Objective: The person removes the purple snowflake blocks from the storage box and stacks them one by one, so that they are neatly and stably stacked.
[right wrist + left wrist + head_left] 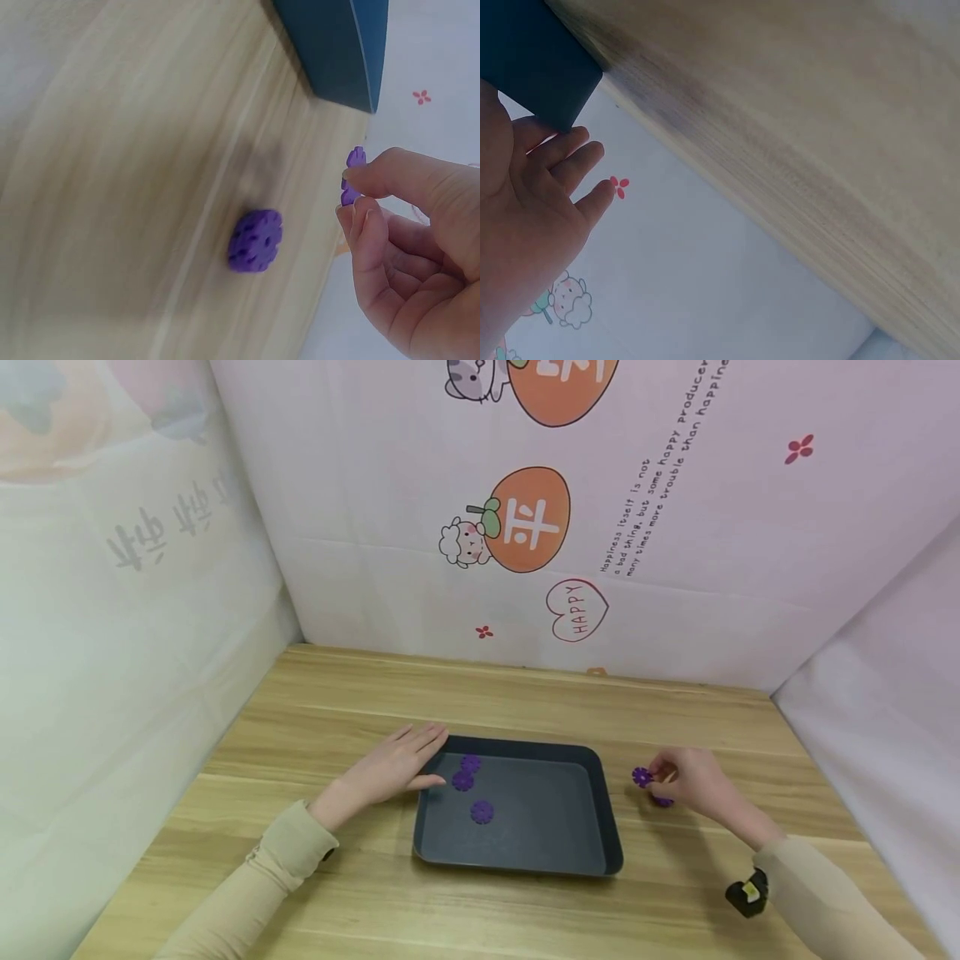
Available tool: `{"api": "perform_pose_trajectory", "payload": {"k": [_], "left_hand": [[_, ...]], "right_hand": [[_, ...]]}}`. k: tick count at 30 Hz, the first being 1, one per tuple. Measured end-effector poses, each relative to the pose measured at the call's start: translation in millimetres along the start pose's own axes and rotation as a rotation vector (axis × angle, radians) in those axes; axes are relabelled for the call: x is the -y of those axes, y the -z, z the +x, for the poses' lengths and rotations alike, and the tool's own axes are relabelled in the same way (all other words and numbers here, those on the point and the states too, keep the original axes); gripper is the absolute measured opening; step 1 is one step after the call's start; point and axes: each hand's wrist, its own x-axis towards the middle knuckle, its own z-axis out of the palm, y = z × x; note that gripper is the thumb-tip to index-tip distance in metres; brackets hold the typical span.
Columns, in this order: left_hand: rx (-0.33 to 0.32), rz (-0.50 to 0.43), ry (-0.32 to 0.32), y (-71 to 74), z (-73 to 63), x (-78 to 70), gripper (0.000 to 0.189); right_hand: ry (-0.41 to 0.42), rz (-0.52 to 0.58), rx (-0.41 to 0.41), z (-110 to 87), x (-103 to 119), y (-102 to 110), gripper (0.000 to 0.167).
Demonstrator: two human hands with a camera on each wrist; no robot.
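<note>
My right hand pinches a purple snowflake disc between thumb and fingers, just above the table to the right of the tray. In the right wrist view, that disc shows nearly edge-on. Below it, a small stack of purple snowflake discs sits on the table, partly hidden by my hand in the head view. My left hand, its fingers extended, touches the far left corner of the dark grey tray. Inside the tray's left half lie three purple discs, the nearest disc apart from the other two.
The wooden table runs back to a printed white cloth behind the tray. More white cloth stands along the left and right sides. A dark wrist device is strapped by the right sleeve.
</note>
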Motion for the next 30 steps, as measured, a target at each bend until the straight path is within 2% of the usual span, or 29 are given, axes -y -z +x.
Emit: {"api": "perform_pose_trajectory", "payload": {"k": [7, 16, 30], "left_hand": [[-0.009, 0.010, -0.005, 0.0, -0.7, -0.1, 0.076], [-0.020, 0.006, -0.006, -1.5, -1.3, 0.3, 0.075], [-0.008, -0.003, -0.002, -1.3, -0.1, 0.5, 0.076]], "right_hand": [[-0.027, -0.006, -0.009, -8.1, -14, -1, 0.020], [-0.023, -0.012, -0.022, -14.0, -28, -5, 0.017], [-0.052, -0.015, 0.016, -19.5, -33, -6, 0.017]]}}
